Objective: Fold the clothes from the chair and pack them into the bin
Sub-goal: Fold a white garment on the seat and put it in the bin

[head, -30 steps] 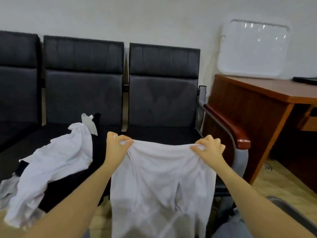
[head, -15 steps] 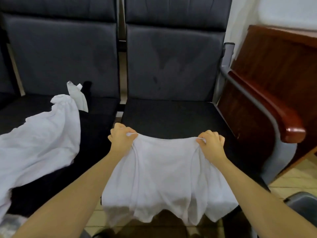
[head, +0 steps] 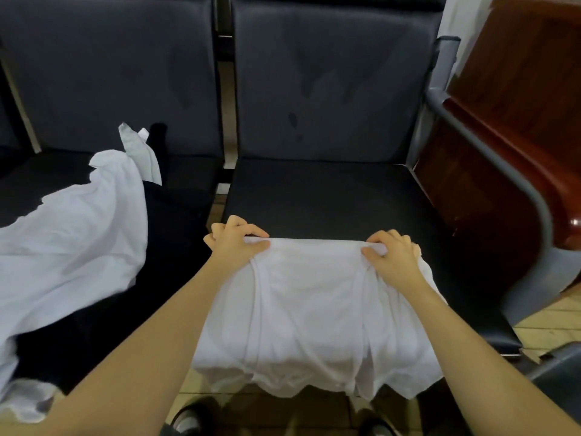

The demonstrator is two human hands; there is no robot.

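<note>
A white garment (head: 308, 316) lies over the front edge of the right black chair seat (head: 330, 196), its lower part hanging toward the floor. My left hand (head: 235, 240) pinches its top left corner and my right hand (head: 393, 253) pinches its top right corner, both low over the seat. A second white garment (head: 72, 247) lies crumpled on the left chair seat, over dark cloth (head: 163, 247). No bin is clearly in view.
The chair backs (head: 330, 73) rise behind the seats. A grey metal armrest with a wooden pad (head: 534, 190) and a brown wooden desk side (head: 518, 73) stand on the right. A grey edge (head: 559, 363) shows at lower right. My shoes (head: 188, 420) are on the wooden floor.
Both hands lowered the white garment from held up in the air down onto the right seat's front. The camera tilted downward and closer.
</note>
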